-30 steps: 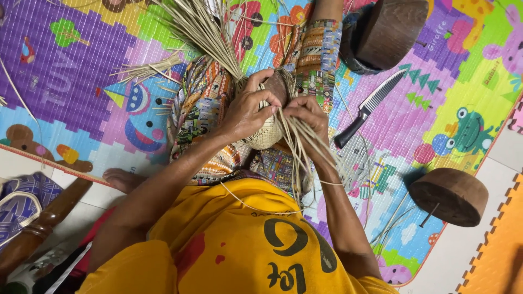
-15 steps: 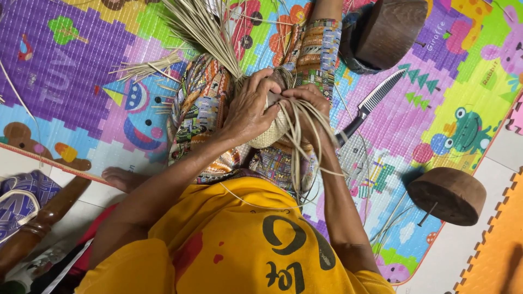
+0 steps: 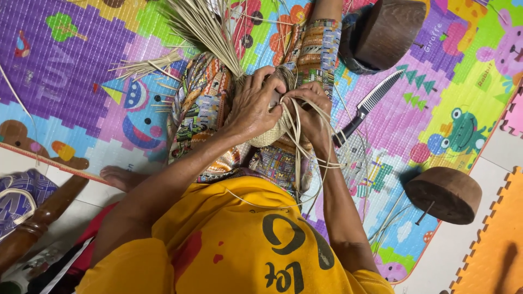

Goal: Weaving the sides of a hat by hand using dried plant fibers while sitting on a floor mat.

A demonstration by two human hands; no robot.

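Seated on a colourful foam play mat (image 3: 81, 81), a person's left hand (image 3: 256, 106) clamps a small pale woven basket (image 3: 271, 133) in the lap while the right hand (image 3: 309, 111), just beside it, pinches long straw strands (image 3: 305, 158) trailing toward the body.

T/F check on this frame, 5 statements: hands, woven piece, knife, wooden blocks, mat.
1. Both hands are on the woven piece. True: the left hand and right hand grip it over the lap.
2. The knife is held in the right hand. False: it lies on the mat, beside that hand.
3. Two wooden blocks lie on the mat's right side. True: one block at the top, another block lower down.
4. The mat is plain grey. False: it is bright, with cartoon animals.
5. Loose strips fan out above the hands. True.
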